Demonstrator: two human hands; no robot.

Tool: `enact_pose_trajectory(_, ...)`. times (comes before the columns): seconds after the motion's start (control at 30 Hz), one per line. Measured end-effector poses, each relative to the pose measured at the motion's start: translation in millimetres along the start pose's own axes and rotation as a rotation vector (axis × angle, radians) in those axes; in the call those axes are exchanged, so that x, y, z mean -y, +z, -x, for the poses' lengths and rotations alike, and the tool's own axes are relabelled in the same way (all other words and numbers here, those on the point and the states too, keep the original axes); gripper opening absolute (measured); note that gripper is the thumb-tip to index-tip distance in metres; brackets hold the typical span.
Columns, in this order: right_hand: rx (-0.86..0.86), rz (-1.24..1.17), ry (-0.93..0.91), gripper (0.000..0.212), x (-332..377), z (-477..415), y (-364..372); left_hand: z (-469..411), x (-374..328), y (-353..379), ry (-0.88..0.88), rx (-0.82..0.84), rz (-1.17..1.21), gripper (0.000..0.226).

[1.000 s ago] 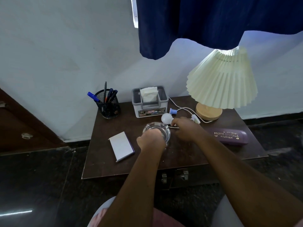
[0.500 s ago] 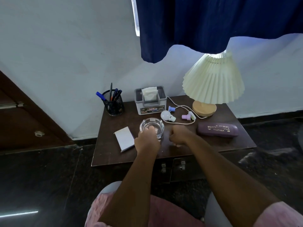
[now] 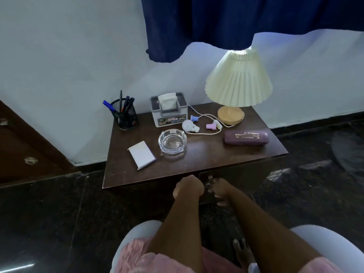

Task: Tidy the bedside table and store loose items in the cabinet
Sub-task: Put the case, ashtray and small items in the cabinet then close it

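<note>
On the dark wooden bedside table (image 3: 206, 154) lie a glass ashtray (image 3: 172, 142), a small white box (image 3: 141, 154), a white bulb (image 3: 188, 126), a pink fitting (image 3: 210, 126), a blue fitting (image 3: 194, 118) and a purple glasses case (image 3: 246, 136). Both hands are below the table's front edge, at the cabinet doors. My left hand (image 3: 188, 189) is curled over the left door handle, which it hides. My right hand (image 3: 220, 191) curls its fingers at the metal right handle (image 3: 209, 181). The doors look closed.
A mesh pen holder (image 3: 125, 116), a tissue box (image 3: 168, 110) and a pleated lamp (image 3: 238, 83) with its white cord stand along the back by the wall. A dark blue curtain (image 3: 236, 20) hangs above. A brown door (image 3: 23, 150) is at left. My knees are below.
Both hands have left the tabletop and dropped to the cabinet handles at the front. The ashtray my left hand was on stays on the table. My head has pulled back.
</note>
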State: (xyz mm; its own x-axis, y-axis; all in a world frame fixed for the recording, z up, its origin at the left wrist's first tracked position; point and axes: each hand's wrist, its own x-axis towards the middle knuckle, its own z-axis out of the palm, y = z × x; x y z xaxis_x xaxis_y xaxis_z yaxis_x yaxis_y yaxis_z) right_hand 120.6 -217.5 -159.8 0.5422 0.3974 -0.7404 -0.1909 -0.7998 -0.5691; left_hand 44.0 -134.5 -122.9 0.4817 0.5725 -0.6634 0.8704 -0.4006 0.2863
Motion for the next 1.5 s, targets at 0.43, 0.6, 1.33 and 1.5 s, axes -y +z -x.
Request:
enact_pose_trajectory(0.43, 0.495, 0.526, 0.155, 0.043, -29.5, -30.9, -45.4, -31.6, 26.2, 73.6, 0.028, -0.218, 0.595, 0.026)
enact_pose_trajectory(0.6, 0.318, 0.308, -0.101, 0.081, -61.3, -24.1, -19.0, -24.7, 36.2, 82.5, 0.12, -0.205, 0.617, 0.026)
enact_pose_trajectory(1.33, -0.016, -0.42, 0.069, 0.097, -95.0, 56.6, -6.9, 34.5, 53.1, 75.1, -0.266, -0.185, 0.909, 0.102)
enact_pose_trajectory(1.5, -0.028, -0.438, 0.145, 0.064, -82.9, 59.7, -1.5, 33.4, 43.8, 64.5, -0.418, -0.261, 1.083, 0.091)
